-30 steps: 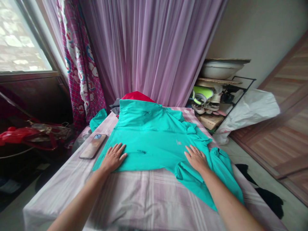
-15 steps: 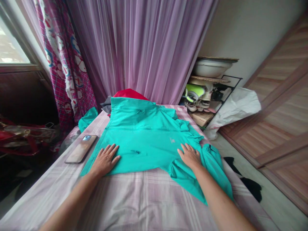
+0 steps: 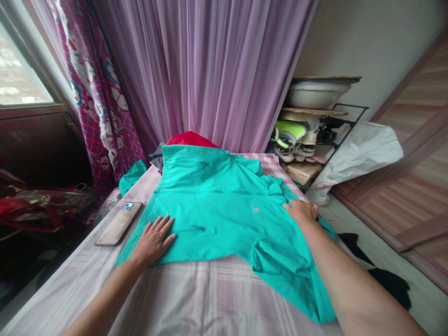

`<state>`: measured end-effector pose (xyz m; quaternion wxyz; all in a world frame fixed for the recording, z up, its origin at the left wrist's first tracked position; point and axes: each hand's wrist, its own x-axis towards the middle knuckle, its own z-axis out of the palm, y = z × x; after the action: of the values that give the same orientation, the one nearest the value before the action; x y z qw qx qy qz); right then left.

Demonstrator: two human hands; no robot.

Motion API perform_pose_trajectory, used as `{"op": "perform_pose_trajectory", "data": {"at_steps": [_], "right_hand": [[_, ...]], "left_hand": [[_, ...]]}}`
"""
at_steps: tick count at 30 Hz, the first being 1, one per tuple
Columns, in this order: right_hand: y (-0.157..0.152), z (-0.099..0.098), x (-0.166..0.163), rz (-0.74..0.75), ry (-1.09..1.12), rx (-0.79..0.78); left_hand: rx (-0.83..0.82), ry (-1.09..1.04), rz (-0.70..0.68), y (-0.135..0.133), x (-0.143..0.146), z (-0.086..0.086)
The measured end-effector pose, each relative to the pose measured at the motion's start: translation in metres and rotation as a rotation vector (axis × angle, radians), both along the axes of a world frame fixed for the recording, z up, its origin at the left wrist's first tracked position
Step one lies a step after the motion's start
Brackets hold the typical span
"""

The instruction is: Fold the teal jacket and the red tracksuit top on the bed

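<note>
jacket (image 3: 224, 205) lies lengthwise away from me on the bed (image 3: 196, 289); left hand (image 3: 152, 240) spread flat on its near-left hem, right hand (image 3: 301, 211) pinching the right edge

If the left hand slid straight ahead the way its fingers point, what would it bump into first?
The left hand lies flat on the turquoise zip-up jacket, fingers aimed up and slightly right. It would probably just slide along that fabric, meeting the small dark zipper pull first. The brown-backed smartphone lies off that line.
</note>
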<state>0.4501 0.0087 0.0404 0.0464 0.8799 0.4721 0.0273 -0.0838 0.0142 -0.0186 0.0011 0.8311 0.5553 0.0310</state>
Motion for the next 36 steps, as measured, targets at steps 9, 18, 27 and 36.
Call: {"op": "perform_pose_trajectory", "data": {"at_steps": [9, 18, 27, 36], "right_hand": [[-0.004, -0.015, 0.03, -0.054, -0.042, 0.113], [0.004, -0.007, -0.019, 0.301, -0.086, 0.361], [-0.013, -0.056, -0.081, 0.329, 0.082, 0.0], [-0.013, -0.064, -0.078, 0.316, 0.082, 0.01]], "left_hand": [[-0.039, 0.003, -0.036, -0.003, 0.006, 0.004], [-0.038, -0.019, 0.04, -0.006, 0.009, 0.006], [0.034, -0.067, 0.07, -0.004, -0.015, 0.001], [0.061, -0.113, 0.054, 0.051, 0.018, 0.034]]}}
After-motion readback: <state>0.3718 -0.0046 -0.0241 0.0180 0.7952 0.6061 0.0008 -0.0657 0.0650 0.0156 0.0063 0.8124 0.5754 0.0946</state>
